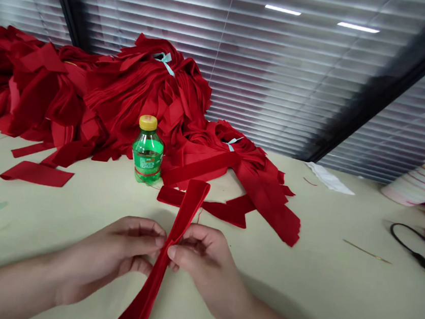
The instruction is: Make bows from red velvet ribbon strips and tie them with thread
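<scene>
A red velvet ribbon (191, 200) is held up in front of me, folded into a loop at its far end and running down past the lower edge of the view. My right hand (206, 261) pinches its middle between thumb and fingers. From the other side, my left hand (121, 251) has thumb and forefinger closed at the ribbon's left edge, with the remaining fingers curled loosely. A thin red thread (200, 215) shows just beyond the right fingers. Flat red ribbon pieces (225, 213) lie on the table behind the loop.
A green bottle (147, 157) with a yellow cap stands beyond my hands on the pale table (319, 299). Red ribbon bundles (143, 90) are heaped along the window blinds (268, 73). Rightward lie a thin needle-like rod (367, 251), a black cable (422, 257) and white paper (330, 178).
</scene>
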Demonstrator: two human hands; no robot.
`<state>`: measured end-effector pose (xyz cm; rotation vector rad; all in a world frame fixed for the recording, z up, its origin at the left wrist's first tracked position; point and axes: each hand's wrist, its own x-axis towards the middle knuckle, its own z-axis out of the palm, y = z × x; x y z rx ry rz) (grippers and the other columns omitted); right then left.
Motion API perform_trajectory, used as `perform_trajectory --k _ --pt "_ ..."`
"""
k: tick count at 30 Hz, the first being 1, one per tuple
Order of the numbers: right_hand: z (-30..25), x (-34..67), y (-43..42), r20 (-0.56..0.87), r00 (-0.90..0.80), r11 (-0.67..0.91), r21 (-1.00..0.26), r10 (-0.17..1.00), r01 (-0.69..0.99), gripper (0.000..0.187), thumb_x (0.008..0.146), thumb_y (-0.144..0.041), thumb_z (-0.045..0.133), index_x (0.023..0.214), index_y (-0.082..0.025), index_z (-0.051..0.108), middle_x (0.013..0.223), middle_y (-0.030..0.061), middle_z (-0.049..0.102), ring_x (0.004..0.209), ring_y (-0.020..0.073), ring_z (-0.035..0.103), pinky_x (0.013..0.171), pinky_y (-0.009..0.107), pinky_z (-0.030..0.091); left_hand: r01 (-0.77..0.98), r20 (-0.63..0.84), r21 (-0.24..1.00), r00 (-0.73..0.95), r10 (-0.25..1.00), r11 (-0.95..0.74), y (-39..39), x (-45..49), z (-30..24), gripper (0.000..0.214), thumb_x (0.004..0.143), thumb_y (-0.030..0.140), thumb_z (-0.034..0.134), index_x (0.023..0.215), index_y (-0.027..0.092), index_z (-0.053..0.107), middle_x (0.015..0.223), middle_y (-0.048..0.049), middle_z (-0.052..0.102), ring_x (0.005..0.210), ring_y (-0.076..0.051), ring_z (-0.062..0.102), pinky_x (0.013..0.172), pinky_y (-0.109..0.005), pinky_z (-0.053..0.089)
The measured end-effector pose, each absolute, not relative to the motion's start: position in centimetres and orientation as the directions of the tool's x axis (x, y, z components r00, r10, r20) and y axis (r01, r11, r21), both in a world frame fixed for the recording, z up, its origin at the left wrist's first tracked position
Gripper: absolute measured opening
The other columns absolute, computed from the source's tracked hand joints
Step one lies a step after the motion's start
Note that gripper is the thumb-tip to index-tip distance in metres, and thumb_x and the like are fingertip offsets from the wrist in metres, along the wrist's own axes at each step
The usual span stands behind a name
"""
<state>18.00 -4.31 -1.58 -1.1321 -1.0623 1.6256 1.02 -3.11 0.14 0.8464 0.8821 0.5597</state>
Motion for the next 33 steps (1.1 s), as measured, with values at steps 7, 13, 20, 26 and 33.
perform_trajectory --k 7,13,20,26,33 --pt "-1.6 18.0 -4.4 -0.236 -0.239 -0.285 -0.939 0.942 -0.195 0.005 0.058 -0.018 0.065 0.060 -0.015 0.063 0.057 -0.0006 0.062 0.054 0.0095 0.052 0.055 0.023 0.042 0.008 -0.361 0.909 0.513 0.779 0.416 -2.8 1.6 0.5 0.009 0.081 0.025 0.065 0.077 0.017 0.064 0.069 0.0023 0.065 0.067 -0.010 0.058 0.063 -0.019 0.042" --pt "-1.7 18.0 -4.3 -0.217 -0.256 -0.276 -0.936 0.942 -0.220 0.005 0.058 -0.019 0.065 0.062 -0.015 0.064 0.057 -0.0010 0.060 0.055 0.0102 0.051 0.056 0.024 0.041 -0.044 -0.338 0.911 0.488 0.805 0.409 -3.0 1.6 0.6 0.006 0.080 0.018 0.063 0.079 0.017 0.069 0.073 0.0001 0.069 0.070 -0.011 0.061 0.067 -0.019 0.046" --pt "-1.5 18.3 -4.2 -0.192 -0.246 -0.246 -0.945 0.950 -0.213 0.004 0.059 -0.018 0.064 0.062 -0.015 0.065 0.057 -0.0008 0.061 0.054 0.0097 0.051 0.055 0.024 0.041 -0.028 -0.348 0.903 0.534 0.770 0.428 -2.7 1.1 1.0 0.008 0.079 0.020 0.065 0.075 0.016 0.071 0.071 0.0007 0.066 0.068 -0.009 0.056 0.063 -0.015 0.044" --pt "-2.0 18.6 -4.1 -0.160 -0.297 -0.242 -0.933 0.942 -0.267 0.004 0.061 -0.016 0.068 0.064 -0.015 0.068 0.058 -0.0006 0.063 0.054 0.0093 0.053 0.056 0.023 0.043 0.116 -0.313 0.947 0.532 0.787 0.298 -2.3 1.1 1.3 0.013 0.079 0.029 0.067 0.074 0.018 0.072 0.068 0.0018 0.064 0.063 -0.009 0.050 0.063 -0.017 0.042" --pt "-2.1 18.8 -4.2 -0.098 -0.401 -0.256 -0.896 0.911 -0.363 0.004 0.064 -0.015 0.070 0.067 -0.016 0.069 0.060 -0.0001 0.065 0.056 0.0096 0.055 0.057 0.023 0.044 0.105 -0.286 0.954 0.610 0.739 0.282 -2.3 0.9 1.2 0.018 0.084 0.031 0.062 0.076 0.016 0.069 0.070 0.0007 0.062 0.067 -0.010 0.050 0.066 -0.020 0.041"
